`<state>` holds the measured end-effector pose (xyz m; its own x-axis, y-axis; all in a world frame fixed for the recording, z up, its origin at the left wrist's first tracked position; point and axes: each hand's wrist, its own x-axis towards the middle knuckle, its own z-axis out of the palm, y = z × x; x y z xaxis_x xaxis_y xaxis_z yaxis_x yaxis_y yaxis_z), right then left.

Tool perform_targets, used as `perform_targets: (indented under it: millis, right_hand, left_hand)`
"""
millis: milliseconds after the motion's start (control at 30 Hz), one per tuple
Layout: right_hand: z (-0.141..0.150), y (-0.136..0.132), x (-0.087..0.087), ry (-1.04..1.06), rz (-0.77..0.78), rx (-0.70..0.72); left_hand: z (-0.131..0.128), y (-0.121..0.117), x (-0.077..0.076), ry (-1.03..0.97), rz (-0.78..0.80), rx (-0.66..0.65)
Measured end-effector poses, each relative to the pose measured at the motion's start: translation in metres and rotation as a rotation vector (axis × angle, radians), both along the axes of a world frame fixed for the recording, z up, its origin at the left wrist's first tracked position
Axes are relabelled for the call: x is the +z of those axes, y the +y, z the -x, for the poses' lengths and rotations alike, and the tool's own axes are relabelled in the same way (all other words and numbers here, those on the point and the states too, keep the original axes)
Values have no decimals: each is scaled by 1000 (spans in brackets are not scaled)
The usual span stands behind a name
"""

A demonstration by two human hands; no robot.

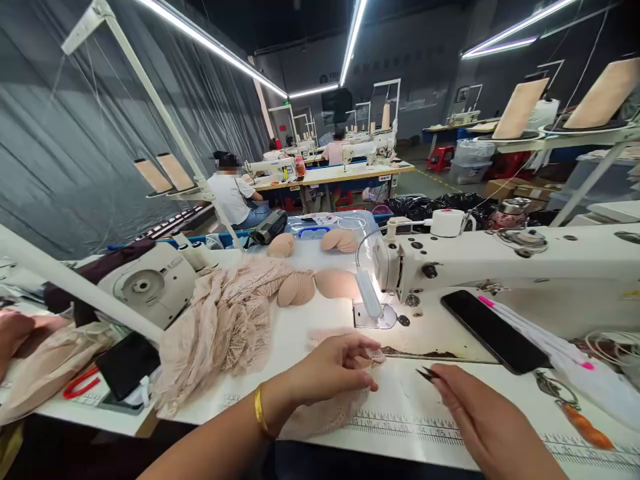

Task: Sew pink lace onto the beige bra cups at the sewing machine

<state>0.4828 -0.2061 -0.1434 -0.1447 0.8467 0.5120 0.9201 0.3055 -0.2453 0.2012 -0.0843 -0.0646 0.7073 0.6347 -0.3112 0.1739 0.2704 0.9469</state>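
My left hand point(335, 367), with a gold bracelet on its wrist, is closed on a piece of beige lace fabric point(325, 417) over the table's front. Part of the lace hangs below the palm, and a bit shows at the fingertips. To the right, my right hand point(475, 407) grips thread snips point(425, 375); only their dark pointed tips stick out, a little apart from the lace. Beyond both hands is the sewing machine's metal needle plate point(367, 316), lit by a small lamp point(369, 293).
A heap of beige lace point(225, 320) lies left of stacked oval pads point(296, 289). A black phone point(493, 330) and an orange-handled keyring point(583, 423) lie at right. Another person's hands point(25, 330) are at far left; a seated person point(233, 193) is farther back.
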Motion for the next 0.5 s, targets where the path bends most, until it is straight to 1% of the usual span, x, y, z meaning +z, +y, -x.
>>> perform_targets:
  millis: [67,133,233,300,367,433,467,500]
  right_hand:
    - [27,4,12,-26,-57,65]
    - [50,13,20,-89,-154,65]
    - [74,26,25,-137,-245,36]
    - [79,29,24,-114,-249,45]
    - [71,26,20,-91,-227,50]
    - [48,18,12,-116,-190,24]
    - [33,15,7,-155,-173,-14]
    - [17,12,2,-202,-175,-67]
  left_hand:
    - [-4,-1,0,-23,13,-5]
    - [-8,-2,0,-38,14,-22]
    - [-12,-5,-5,-61,16,-66]
    - [-9,-4,-4,-54,-11,-96]
    - [3,2,6,-1,-74,-124]
    - [29,14,28,122,-221,-94]
    - [45,21,42,219,-360,-17]
    - [62,29,55,343,-567,124]
